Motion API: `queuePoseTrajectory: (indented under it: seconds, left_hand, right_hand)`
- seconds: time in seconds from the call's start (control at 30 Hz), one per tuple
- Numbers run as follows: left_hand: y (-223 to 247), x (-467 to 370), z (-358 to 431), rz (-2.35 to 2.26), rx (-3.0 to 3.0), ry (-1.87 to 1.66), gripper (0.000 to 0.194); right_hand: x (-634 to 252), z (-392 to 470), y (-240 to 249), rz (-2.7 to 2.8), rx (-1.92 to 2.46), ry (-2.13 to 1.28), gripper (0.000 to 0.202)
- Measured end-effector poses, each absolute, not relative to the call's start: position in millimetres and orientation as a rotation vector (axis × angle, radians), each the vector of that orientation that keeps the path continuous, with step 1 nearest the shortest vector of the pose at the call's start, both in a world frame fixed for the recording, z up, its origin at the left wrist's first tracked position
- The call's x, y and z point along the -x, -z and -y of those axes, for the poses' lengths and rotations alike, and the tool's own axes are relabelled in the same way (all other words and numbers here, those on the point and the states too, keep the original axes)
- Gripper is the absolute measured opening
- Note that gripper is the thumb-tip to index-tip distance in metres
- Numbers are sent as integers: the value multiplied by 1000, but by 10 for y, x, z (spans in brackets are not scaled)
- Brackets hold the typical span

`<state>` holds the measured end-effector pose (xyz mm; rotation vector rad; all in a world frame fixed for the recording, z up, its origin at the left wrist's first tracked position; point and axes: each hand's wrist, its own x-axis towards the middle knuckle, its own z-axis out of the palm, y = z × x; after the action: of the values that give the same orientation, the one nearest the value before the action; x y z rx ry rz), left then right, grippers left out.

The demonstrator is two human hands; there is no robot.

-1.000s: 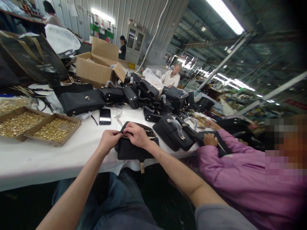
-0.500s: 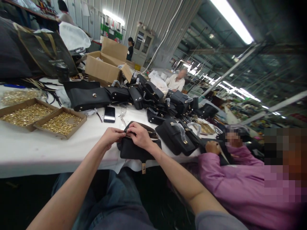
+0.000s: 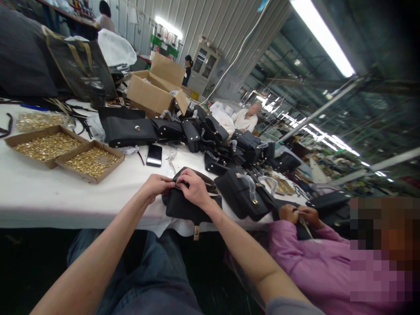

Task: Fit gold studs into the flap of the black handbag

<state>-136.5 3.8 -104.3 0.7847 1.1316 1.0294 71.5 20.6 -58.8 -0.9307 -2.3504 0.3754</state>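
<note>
A small black handbag (image 3: 189, 206) lies at the near edge of the white table (image 3: 39, 197), straight in front of the person, with a short strap tab and gold buckle (image 3: 196, 232) hanging from it over the table edge. Both hands meet on the bag's upper rim. The left hand (image 3: 156, 185) pinches the rim from the bag's left side, fingers curled together on the edge. The right hand (image 3: 196, 189) lies over the top of the bag, its fingers bent and closed on the same rim, touching the left hand's fingertips.

Just right of the bag stands another black bag (image 3: 242, 197) with a clear plastic wrap on its fitting. Behind the bag, a dark phone (image 3: 154, 155) lies flat on the table, and farther behind it a row of black bags (image 3: 197, 131) runs across the table. A larger flat black bag (image 3: 131, 130) with a round gold stud lies behind and left of the phone. Left of the handbag, well apart, two shallow cardboard trays (image 3: 95, 162) hold small gold fittings. An open cardboard box (image 3: 149, 92) sits behind the row of bags.

Right of the handbag, beyond the wrapped bag, a co-worker in a purple sleeve (image 3: 305, 262) holds both hands (image 3: 300, 214) together at a dark piece.
</note>
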Motion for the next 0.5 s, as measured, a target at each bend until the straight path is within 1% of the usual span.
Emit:
queuePoseTrajectory:
  seconds: [0.3,0.5]
  left_hand:
    - [1063,1360,-4,-1101,-793,-1064,50]
    - [1102,1345,23,-1066,-834,-1099,52]
  right_hand:
    - [-682,-207,670,2258,972,-399,16]
    - [-669,-187,685,2213,982,-434,12]
